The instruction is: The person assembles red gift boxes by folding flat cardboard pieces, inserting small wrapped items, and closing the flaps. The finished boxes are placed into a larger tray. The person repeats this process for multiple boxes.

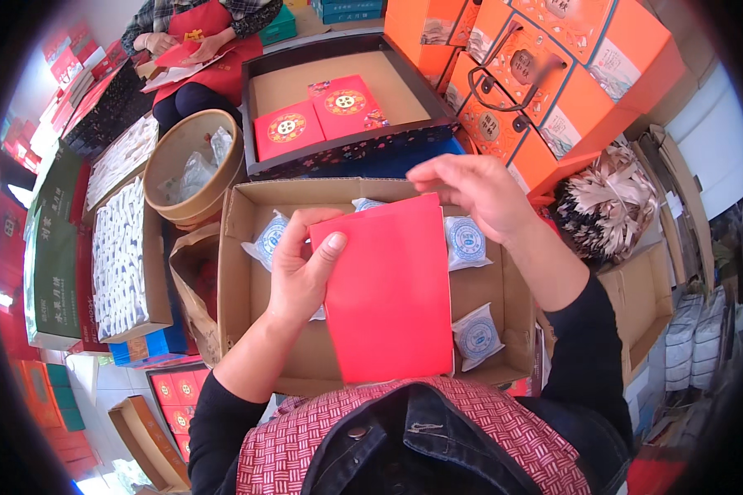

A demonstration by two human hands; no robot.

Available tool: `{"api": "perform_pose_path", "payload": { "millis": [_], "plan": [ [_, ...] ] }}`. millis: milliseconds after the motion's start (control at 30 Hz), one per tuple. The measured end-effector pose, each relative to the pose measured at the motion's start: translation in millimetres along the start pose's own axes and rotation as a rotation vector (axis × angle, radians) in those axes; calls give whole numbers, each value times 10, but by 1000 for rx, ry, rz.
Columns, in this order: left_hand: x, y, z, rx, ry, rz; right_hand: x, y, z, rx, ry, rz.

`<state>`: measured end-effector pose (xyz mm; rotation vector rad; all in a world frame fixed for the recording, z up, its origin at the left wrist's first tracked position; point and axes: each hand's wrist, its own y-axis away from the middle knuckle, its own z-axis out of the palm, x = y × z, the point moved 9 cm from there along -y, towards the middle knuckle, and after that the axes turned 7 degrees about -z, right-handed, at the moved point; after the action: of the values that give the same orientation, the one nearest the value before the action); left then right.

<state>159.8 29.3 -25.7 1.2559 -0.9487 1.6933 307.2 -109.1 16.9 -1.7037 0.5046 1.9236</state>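
Note:
My left hand (299, 272) grips the upper left edge of a flat, plain red piece of card (388, 289), thumb on top and fingers behind. My right hand (470, 191) is raised off the card's upper right corner, its fingers stretched out with nothing in them. Below the card stands an open cardboard box (512, 285). Inside it lie several round items in clear wrappers with blue print, among them a wrapped round piece (466, 242) near my right wrist and another wrapped piece (477, 337) at the lower right. The card hides the middle of the box.
Ahead, a black patterned tray (347, 161) holds red printed boxes (343, 107). A round tan bucket (191, 165) with plastic wrappers stands left, beside a carton of white packets (120, 256). Orange gift boxes (528, 70) are stacked at far right. Another person (202, 58) sits at far left.

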Motion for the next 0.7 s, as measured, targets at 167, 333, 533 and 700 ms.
{"api": "perform_pose_path", "payload": {
  "millis": [167, 333, 533, 700],
  "plan": [
    [8, 3, 38, -18, -52, 22, 158, 176, -163, 75, -16, -33],
    [-53, 24, -4, 19, -9, -56, 79, 245, -92, 117, 170, -230],
    [-85, 33, 38, 18, 134, -139, 7, 435, 100, 38, 193, -443],
    [-156, 5, -147, 100, 75, -114, 22, 333, 15, 84, 252, -370]
  ]
}}
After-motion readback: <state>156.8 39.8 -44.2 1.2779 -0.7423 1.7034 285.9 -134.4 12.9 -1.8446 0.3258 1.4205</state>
